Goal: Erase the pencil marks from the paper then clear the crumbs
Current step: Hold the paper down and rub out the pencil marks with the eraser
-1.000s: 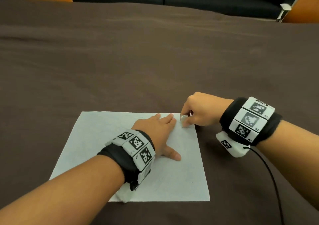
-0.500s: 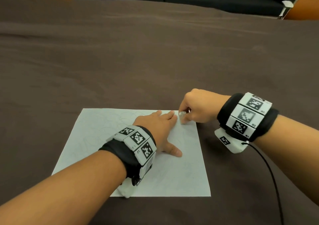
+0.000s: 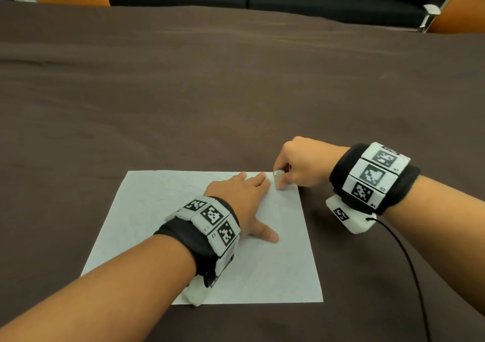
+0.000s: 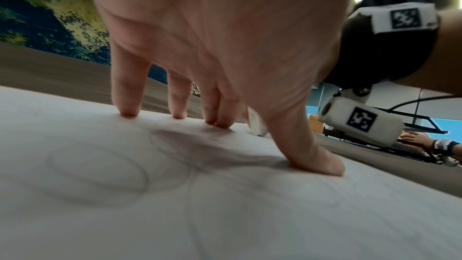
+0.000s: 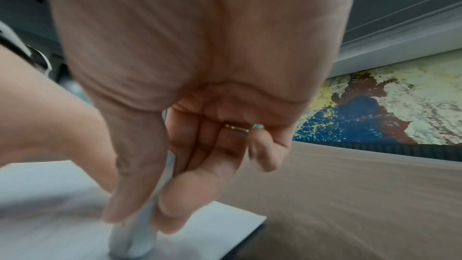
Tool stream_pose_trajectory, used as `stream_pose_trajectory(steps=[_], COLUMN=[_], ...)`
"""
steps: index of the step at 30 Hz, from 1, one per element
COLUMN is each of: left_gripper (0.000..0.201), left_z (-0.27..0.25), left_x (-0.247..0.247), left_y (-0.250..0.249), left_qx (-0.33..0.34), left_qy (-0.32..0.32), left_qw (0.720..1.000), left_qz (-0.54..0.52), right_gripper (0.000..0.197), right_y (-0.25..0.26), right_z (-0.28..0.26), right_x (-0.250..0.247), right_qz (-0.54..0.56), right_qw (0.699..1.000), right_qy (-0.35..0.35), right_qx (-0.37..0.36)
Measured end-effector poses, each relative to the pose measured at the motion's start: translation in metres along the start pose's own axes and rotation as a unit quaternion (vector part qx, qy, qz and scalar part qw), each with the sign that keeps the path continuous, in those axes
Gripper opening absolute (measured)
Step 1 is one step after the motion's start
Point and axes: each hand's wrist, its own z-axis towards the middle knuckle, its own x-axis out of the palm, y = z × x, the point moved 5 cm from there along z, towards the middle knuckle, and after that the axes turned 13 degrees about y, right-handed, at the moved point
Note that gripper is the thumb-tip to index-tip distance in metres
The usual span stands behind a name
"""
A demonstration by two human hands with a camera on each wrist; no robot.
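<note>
One eraser (image 3: 278, 179) between both hands.

Only square coded markers on the wristbands (image 3: 372, 176); tiny characters beside them seem unreadable.

My right hand (image 5: 200, 126) hides most of the eraser (image 5: 135, 238) (blurred in the wrist view); the pencil marks (image 3: 157, 210) are too faint for me to trace.

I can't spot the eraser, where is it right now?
In the head view the eraser is pinched in the right hand, standing on the paper near its far right corner, just beside the left hand's fingertips.
</note>
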Motion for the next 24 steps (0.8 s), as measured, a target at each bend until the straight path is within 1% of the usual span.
stream_pose_trajectory(steps=[3,5,7,10,12,14,18,20,22,24], left_gripper=[0.113,0.113,0.114,0.115,0.115,0.114,0.113,0.113,0.114,0.114], left_z=[0.0,0.0,0.0,-0.001,-0.001,0.0,0.0,0.0,0.001,0.0], left_x=[0.0,0.0,0.0,0.0,0.0,0.0,0.001,0.001,0.001,0.0], left_y=[0.0,0.0,0.0,0.0,0.0,0.0,0.0,0.0,0.0,0.0], left_qx=[0.004,0.005,0.003,-0.002,-0.002,-0.001,-0.001,-0.002,-0.003,-0.004], left_qy=[-0.006,-0.009,-0.007,0.001,-0.001,-0.004,0.001,0.005,0.005,0.005], left_qw=[1.0,1.0,1.0,1.0,1.0,1.0,1.0,1.0,1.0,1.0], left_qz=[0.0,-0.002,-0.003,-0.005,-0.001,-0.001,-0.002,-0.002,-0.001,0.001], right_gripper=[0.014,0.015,0.014,0.007,0.008,0.008,0.016,0.017,0.018,0.017], right_y=[0.007,0.008,0.005,0.002,0.002,0.004,0.015,0.016,0.014,0.008], right_z=[-0.008,-0.007,-0.001,0.006,0.007,0.002,-0.017,-0.02,-0.016,-0.007], right_x=[0.01,0.007,-0.001,-0.013,-0.013,-0.006,0.015,0.019,0.013,0.0], right_qz=[-0.014,-0.014,-0.01,0.012,0.014,0.001,-0.019,-0.019,-0.02,-0.013], right_qw=[0.999,0.998,1.0,1.0,0.999,1.0,0.998,0.997,0.998,1.0], right_qy=[0.046,0.052,0.028,-0.019,-0.025,-0.011,0.048,0.07,0.062,0.018], right_qx=[-0.019,-0.016,0.0,0.018,0.017,0.007,-0.023,-0.025,-0.015,0.004])
